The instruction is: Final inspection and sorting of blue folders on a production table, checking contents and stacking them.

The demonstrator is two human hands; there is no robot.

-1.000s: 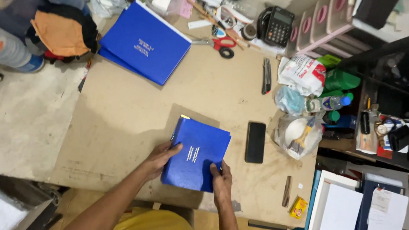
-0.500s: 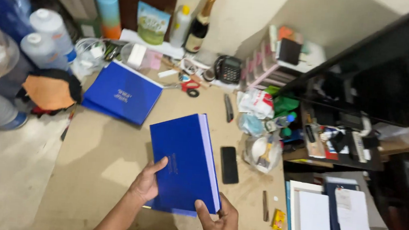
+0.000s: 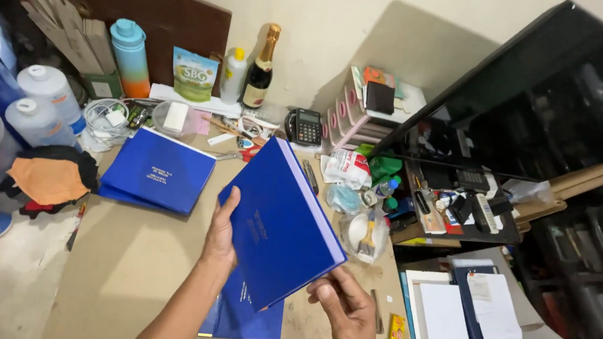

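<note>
Change since earlier: lifted from the cardboard, the blue hardbound book [image 3: 279, 221] now tilts up off the work surface, and the view has swung up to take in the wall.
Book position: held in the air over the middle of the table [image 3: 129, 263], front cover facing the camera, spine edge at about 8 o'clock, page block showing along the 2 o'clock side.
Left hand [image 3: 221, 235]: grips the spine edge, thumb on the cover, fingers wrapped behind out of sight.
Right hand [image 3: 348, 306]: pinches the lower corner at 5 o'clock between thumb and fingers, closed on it.
Beneath: another blue cover sheet [image 3: 244, 312] lies flat on the table, partly hidden by the forearm.
Nearby: a second blue book [image 3: 154, 172] rests at 10 o'clock, well apart; a desk phone [image 3: 305, 127] sits at 12 o'clock.
Doing it well: I judge a two-point hold suits inspection; keep thumbs light on the cover to avoid marks, and support the page block so the binding does not twist.
</note>
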